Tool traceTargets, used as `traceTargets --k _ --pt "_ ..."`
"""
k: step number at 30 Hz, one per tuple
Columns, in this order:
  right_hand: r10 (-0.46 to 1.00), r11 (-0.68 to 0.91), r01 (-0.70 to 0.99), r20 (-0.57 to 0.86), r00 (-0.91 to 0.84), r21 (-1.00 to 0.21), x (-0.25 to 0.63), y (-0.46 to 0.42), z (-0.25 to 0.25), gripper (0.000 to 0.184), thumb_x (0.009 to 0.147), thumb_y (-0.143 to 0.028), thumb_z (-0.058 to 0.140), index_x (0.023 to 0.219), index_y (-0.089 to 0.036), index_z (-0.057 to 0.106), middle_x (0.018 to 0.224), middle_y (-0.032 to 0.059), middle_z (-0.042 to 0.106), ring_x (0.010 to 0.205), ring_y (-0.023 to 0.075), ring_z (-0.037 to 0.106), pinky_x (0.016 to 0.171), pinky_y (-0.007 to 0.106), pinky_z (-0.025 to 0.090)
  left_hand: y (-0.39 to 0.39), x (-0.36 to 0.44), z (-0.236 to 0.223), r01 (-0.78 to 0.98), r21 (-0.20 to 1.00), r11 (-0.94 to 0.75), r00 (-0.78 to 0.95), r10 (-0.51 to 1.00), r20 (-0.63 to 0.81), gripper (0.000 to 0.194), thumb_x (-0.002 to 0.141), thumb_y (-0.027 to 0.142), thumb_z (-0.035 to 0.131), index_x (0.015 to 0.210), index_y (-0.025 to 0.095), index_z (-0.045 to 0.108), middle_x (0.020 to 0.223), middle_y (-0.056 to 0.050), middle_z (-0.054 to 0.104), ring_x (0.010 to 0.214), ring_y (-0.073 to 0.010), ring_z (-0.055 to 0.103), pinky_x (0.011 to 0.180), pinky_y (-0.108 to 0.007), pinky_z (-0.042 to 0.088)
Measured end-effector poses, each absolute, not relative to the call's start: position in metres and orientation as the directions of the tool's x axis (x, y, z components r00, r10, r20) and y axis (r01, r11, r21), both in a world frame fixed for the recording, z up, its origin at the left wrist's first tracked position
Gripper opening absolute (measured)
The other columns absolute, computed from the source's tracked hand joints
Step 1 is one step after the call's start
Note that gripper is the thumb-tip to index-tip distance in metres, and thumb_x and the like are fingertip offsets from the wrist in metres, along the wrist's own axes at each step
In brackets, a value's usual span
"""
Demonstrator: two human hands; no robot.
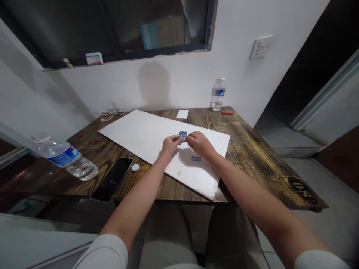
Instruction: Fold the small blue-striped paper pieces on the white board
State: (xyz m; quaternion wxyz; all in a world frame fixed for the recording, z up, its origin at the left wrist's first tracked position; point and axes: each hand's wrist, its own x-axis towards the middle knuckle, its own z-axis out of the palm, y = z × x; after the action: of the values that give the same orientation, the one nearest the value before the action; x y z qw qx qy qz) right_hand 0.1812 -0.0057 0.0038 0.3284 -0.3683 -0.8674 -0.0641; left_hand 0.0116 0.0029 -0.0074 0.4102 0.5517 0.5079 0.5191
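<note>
My left hand point(169, 145) and my right hand point(198, 144) meet above a white board point(140, 134), their fingertips pinching a small blue flat piece point(183, 134) from either side. Its exact kind is too small to tell. A short row of small dark blue pieces point(196, 158) lies on the board just below my right hand. The board rests on a dark wooden table point(246, 160).
A black phone point(112, 179) and a white round cap point(135, 167) lie left of the board, beside a plastic water bottle point(66, 157) on its side. Further back are an upright water bottle point(218, 95), a red stick point(227, 113), white paper point(182, 114) and a white cable point(112, 115).
</note>
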Motion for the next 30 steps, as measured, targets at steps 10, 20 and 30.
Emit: traceTargets --k 10,20,30 --pt "0.679 0.654 0.508 0.139 -0.721 -0.561 0.212 0.000 0.009 0.031 0.062 -0.019 0.083 0.092 -0.026 0.078 0.095 0.0042 0.068 0.081 0.0166 0.062 0.076 0.027 0.048 0.009 0.001 -0.008 0.091 0.990 -0.108 -0.290 0.948 0.130 0.030 0.067 0.045 0.070 0.075 0.016 0.068 0.067 -0.003 0.062 0.061 -0.0113 0.051 0.046 -0.020 0.033" --pt "0.675 0.625 0.514 0.074 -0.734 -0.588 0.216 0.003 0.005 0.034 0.054 -0.009 0.080 0.083 -0.026 0.078 0.092 0.0028 0.068 0.081 0.0171 0.062 0.075 0.027 0.049 0.011 0.000 -0.010 0.086 0.990 -0.109 -0.300 0.945 0.130 0.033 0.065 0.048 0.071 0.074 0.016 0.068 0.066 -0.002 0.060 0.060 -0.0106 0.050 0.046 -0.020 0.033" --pt "0.764 0.387 0.451 0.007 -0.645 -0.804 0.215 0.002 0.014 0.005 0.067 -0.024 0.070 0.070 -0.021 0.070 0.064 -0.0021 0.067 0.059 0.0121 0.056 0.058 0.024 0.040 0.012 0.001 -0.010 0.098 0.987 -0.125 -0.274 0.950 0.148 0.031 0.066 0.045 0.071 0.075 0.015 0.069 0.068 -0.002 0.063 0.060 -0.0106 0.051 0.046 -0.020 0.035"
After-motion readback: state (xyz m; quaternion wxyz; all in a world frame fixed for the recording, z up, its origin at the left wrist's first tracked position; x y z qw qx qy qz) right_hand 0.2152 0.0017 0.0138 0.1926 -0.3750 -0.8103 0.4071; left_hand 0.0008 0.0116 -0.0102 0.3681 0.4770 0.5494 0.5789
